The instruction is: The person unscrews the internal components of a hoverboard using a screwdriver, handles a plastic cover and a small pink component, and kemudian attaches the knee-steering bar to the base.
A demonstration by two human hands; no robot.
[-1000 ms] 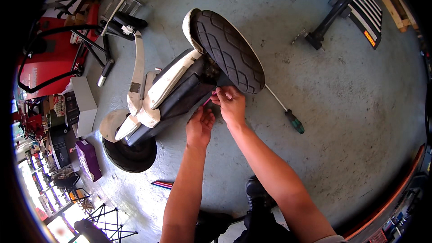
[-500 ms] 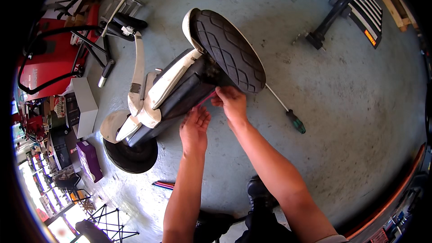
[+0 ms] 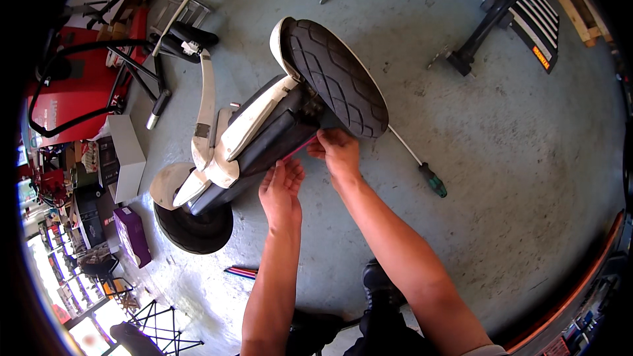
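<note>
A white and black self-balancing scooter (image 3: 260, 135) lies tipped over on the floor, its treaded tyre (image 3: 336, 79) facing up toward me. Against its dark body runs a thin pinkish-red rod (image 3: 299, 149). My right hand (image 3: 339, 155) pinches the rod's upper end beside the big tyre, fingers curled. At the lower end, the thumb and forefinger of my left hand (image 3: 282, 191) close on the rod, while the other fingers stay loosely bent. Where the rod's tip goes is hidden behind my right fingers.
Right of the tyre lies a screwdriver (image 3: 432, 178) with a green and black handle. Several coloured rods (image 3: 241, 272) rest on the floor near my left forearm. The scooter's second wheel (image 3: 194, 229) is at lower left. Boxes (image 3: 128, 158) and red equipment (image 3: 72, 92) stand farther left.
My left hand has slid slightly left and away from my right hand, and more of the rod shows between them. The right hand keeps its pinch.
</note>
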